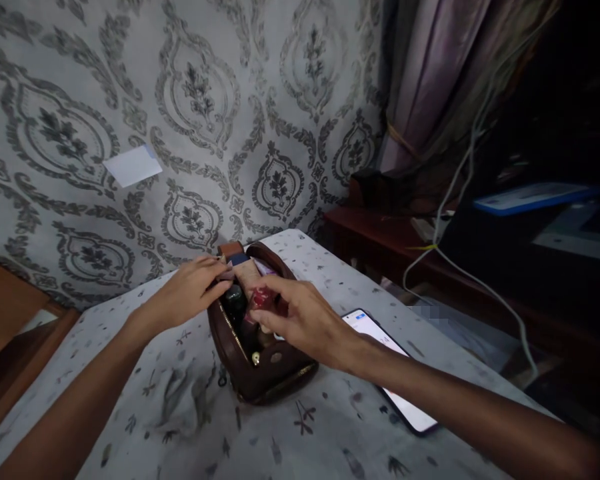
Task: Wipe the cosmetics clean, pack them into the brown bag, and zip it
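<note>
A small brown leather bag (pixel 250 390) with a gold zip sits unzipped on the patterned cloth. My left hand (pixel 193 290) rests over its far left rim, fingers stretched and thumb apart. Near those fingertips, inside the bag, is a dark rounded item (pixel 235 299). My right hand (pixel 305 320) reaches into the opening from the right, thumb and fingers closed around a shiny red item (pixel 261 298) whose kind I cannot make out. Beside it stands a beige item (pixel 247 275). The bag's lower contents are hidden in shadow and behind my right hand.
A phone (pixel 415 413) with a lit screen lies under my right forearm. White cable (pixel 505 300) hangs at the right by a reddish wooden ledge (pixel 340 217). A patterned wall with a white card (pixel 133 167) on it rises behind. Wooden furniture (pixel 10 313) stands at the left.
</note>
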A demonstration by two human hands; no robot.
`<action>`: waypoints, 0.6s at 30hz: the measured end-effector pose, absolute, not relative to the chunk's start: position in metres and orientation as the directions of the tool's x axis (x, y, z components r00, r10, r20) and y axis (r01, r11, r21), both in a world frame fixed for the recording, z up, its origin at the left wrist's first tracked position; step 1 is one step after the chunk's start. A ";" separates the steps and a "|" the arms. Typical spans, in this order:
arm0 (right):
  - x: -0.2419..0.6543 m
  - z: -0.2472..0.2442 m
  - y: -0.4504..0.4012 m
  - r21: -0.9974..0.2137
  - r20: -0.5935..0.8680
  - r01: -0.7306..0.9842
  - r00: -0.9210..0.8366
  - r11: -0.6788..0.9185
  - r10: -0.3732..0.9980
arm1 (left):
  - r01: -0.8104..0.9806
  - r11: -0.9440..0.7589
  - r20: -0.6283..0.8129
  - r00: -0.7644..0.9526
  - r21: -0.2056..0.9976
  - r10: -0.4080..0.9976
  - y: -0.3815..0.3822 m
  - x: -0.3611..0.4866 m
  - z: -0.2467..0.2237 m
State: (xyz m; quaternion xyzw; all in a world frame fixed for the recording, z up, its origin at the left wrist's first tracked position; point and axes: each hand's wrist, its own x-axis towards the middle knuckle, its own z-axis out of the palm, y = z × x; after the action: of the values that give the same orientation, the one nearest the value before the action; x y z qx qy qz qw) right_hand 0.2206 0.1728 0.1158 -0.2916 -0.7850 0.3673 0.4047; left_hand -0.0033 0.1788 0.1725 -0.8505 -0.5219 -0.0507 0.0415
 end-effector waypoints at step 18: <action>0.233 0.110 0.170 -0.857 0.486 0.035 -0.277 0.514 0.829 | 0.840 -0.538 0.003 0.539 -0.064 0.842 0.183 -0.003 0.173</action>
State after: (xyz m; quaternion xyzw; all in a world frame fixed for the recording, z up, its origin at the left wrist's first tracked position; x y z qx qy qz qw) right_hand 0.2328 0.1704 0.1097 -0.3084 -0.7004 0.3846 0.5162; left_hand -0.0026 0.1825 0.1725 -0.8768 -0.4797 0.0141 0.0290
